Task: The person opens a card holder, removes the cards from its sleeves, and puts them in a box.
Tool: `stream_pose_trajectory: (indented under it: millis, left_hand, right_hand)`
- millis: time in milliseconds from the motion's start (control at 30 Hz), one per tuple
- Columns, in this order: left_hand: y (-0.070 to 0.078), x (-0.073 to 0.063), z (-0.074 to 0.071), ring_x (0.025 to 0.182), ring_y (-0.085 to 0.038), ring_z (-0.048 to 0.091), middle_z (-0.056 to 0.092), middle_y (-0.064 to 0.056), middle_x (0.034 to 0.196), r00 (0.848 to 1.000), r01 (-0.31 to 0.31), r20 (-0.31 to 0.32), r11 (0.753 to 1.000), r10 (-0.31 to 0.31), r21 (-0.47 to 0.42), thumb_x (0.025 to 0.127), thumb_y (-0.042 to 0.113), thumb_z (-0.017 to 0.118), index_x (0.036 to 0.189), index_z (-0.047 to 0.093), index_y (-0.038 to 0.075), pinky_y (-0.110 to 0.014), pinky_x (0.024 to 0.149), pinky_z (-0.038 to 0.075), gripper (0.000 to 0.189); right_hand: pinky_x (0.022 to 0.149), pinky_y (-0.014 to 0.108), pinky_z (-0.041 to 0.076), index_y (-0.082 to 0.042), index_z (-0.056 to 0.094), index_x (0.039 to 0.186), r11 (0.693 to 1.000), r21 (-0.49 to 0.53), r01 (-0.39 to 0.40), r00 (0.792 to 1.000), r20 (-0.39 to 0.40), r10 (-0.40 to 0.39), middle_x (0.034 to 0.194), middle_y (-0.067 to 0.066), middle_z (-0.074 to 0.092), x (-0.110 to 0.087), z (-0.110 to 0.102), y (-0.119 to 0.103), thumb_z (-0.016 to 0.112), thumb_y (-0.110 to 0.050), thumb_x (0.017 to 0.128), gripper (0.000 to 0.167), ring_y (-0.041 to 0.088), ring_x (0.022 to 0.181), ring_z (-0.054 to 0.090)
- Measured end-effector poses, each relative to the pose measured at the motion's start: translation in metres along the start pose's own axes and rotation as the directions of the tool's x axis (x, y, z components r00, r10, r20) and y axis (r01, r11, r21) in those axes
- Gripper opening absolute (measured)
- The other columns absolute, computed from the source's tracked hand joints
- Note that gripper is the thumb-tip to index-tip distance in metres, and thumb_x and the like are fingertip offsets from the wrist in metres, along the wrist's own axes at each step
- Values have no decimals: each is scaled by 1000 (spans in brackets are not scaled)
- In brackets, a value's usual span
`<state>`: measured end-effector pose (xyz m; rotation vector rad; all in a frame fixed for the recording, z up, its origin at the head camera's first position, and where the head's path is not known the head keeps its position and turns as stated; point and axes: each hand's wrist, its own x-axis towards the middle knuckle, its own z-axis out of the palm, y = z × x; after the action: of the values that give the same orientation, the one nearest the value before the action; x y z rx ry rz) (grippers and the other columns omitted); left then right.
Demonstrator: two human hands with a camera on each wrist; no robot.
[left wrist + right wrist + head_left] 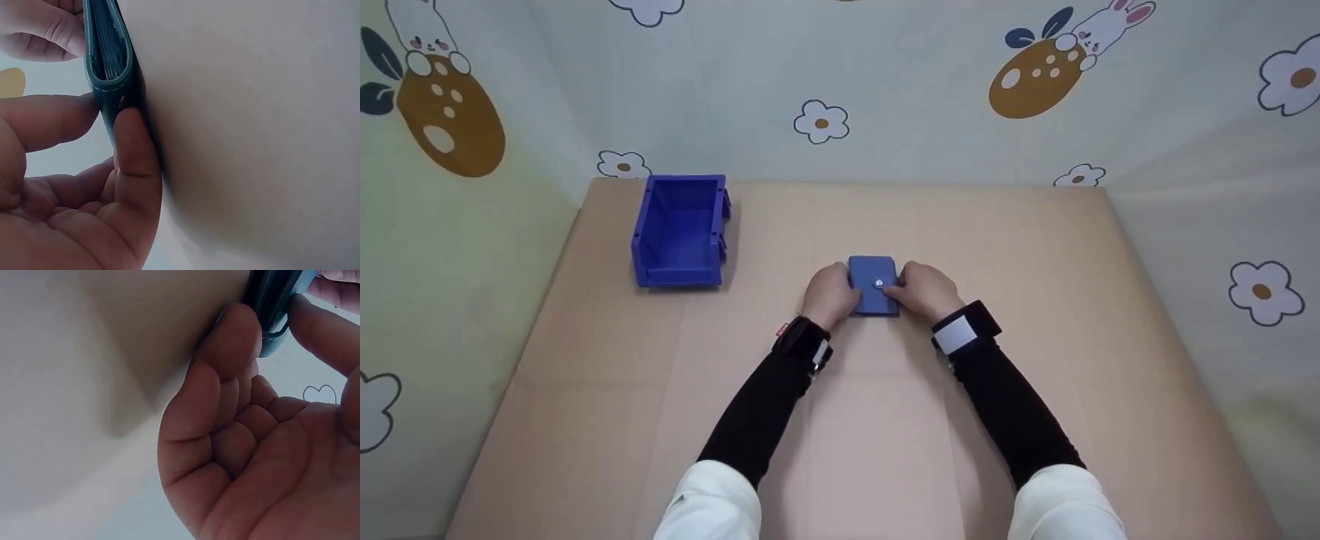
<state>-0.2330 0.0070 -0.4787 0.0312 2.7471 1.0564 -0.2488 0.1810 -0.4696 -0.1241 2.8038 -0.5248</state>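
lying between the left hand (829, 295) and the right hand (930, 291) in the head view, the blue wallet (869, 294) is straight ahead of the person, at the worktop (885, 427), its longer side running away from the body. each hand grips one side edge, so neither is nearer; the right thumb reaches over the face beside the snap (878, 283). a blue bin (680, 277) stands well apart, off to the left and a bit farther out.

in the left wrist view, the left thumb and fingers pinch the wallet at its rounded, stitched fold, with thin layers showing inside.

in the right wrist view, the right thumb and fingertips hold the opposite side; i cannot tell whether it rests flat or is slightly raised.
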Motion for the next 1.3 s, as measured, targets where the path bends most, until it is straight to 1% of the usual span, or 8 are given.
stream_pose_trajectory:
  millis: [267, 500, 600, 733, 967, 1067, 1233, 1300]
  left_hand:
    - [2, 0, 0, 92, -28, 62, 67, -17, 104, 1000, -8, -17, 999, 9, 32, 87, 7, 66, 109, 63, -6, -41, 84, 49, 26]
    - [1, 0, 0, 83, -24, 56, 66, -14, 97, 1000, 1, -11, 999, 0, 44, 88, 9, 66, 104, 63, -4, -40, 80, 49, 21]
    - [1, 0, 0, 81, -24, 55, 65, -14, 95, 1000, -12, -19, 999, 13, 49, 88, 8, 65, 101, 62, -4, -40, 80, 49, 18]
    - [0, 0, 0, 82, -24, 57, 66, -15, 96, 999, -29, -27, 998, 31, 50, 87, 7, 65, 99, 62, -4, -41, 81, 49, 17]
    - [0, 0, -1, 86, -28, 60, 66, -17, 97, 999, -32, -18, 999, 33, 37, 86, 6, 64, 99, 62, -6, -42, 83, 49, 17]
    - [-1, 0, 0, 85, -28, 61, 66, -16, 95, 998, -44, -34, 998, 46, 49, 85, 7, 64, 97, 62, -5, -40, 81, 50, 17]
    - [-3, 2, 2, 89, -29, 61, 66, -18, 100, 999, -35, -9, 999, 35, 35, 88, 7, 65, 104, 62, -7, -41, 85, 49, 22]
    - [-4, 2, 2, 87, -27, 59, 66, -18, 100, 999, -37, -10, 999, 37, 28, 87, 6, 65, 104, 62, -7, -41, 84, 49, 22]
  right_hand:
    - [64, 40, 48, -3, 64, 97, 998, -63, 0, 996, -92, -5, 87, 10, 66, -4, -4, -5, 73, -40, 89, 39, 25, 75, 60]
    - [64, 40, 49, -7, 64, 88, 990, -92, 107, 981, -154, -120, 80, 7, 64, -3, -3, -15, 72, -29, 90, 24, 23, 71, 60]
    - [62, 39, 49, -7, 63, 83, 981, -128, 143, 975, -152, -162, 77, 6, 63, -1, 0, -20, 73, -28, 90, 24, 22, 69, 59]
    - [61, 41, 50, -6, 64, 84, 970, -179, 164, 971, -144, -191, 77, 8, 63, 1, 4, -24, 74, -30, 89, 26, 24, 69, 60]
    - [66, 46, 53, -1, 69, 100, 966, -221, 137, 977, -131, -168, 90, 14, 68, 3, 7, -26, 73, -37, 89, 37, 28, 80, 65]
    - [68, 46, 54, -1, 69, 104, 965, -228, 126, 981, -118, -156, 93, 15, 69, 4, 7, -27, 71, -38, 90, 40, 29, 83, 65]
    - [62, 44, 53, -2, 69, 96, 962, -244, 120, 981, -116, -152, 85, 14, 66, 6, 10, -26, 67, -34, 92, 33, 27, 74, 63]
    - [60, 45, 53, -2, 68, 91, 960, -250, 124, 980, -121, -158, 83, 13, 65, 6, 11, -25, 66, -31, 92, 29, 27, 71, 62]
